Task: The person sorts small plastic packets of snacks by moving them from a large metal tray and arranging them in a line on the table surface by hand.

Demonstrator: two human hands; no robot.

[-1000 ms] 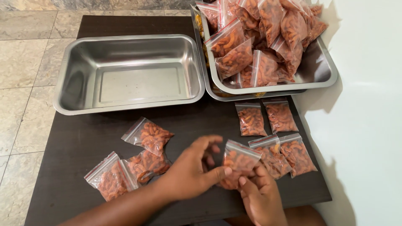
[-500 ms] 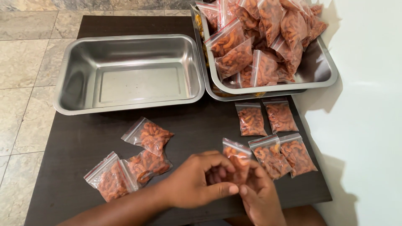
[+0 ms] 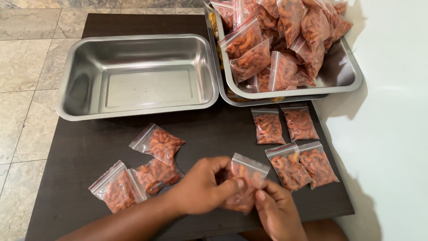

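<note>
The person's left hand [image 3: 200, 189] and right hand [image 3: 276, 214] both hold one small clear plastic zip bag of orange-red curly snacks [image 3: 245, 180] near the front edge of the dark brown wooden table [image 3: 214, 129]. A second ago the bag was lower and partly hidden between the hands. Now it has come up a little and its sealed top shows, so the hands seem to have pressed the strip shut or are checking it. The left thumb and fingers pinch the bag's left side. The right fingers are curled close together and pinch its lower right edge.

The bag stands tilted, with its long side running up and away from the person. Its zip top points toward the far right, at the full steel tray of filled snack bags [image 3: 352, 76].

Four packed bags [image 3: 292, 145] lie flat in neat rows just right of the hands. Three loose bags [image 3: 142, 167] lie to the left. The empty shiny steel tray [image 3: 133, 76] sits behind them.
</note>
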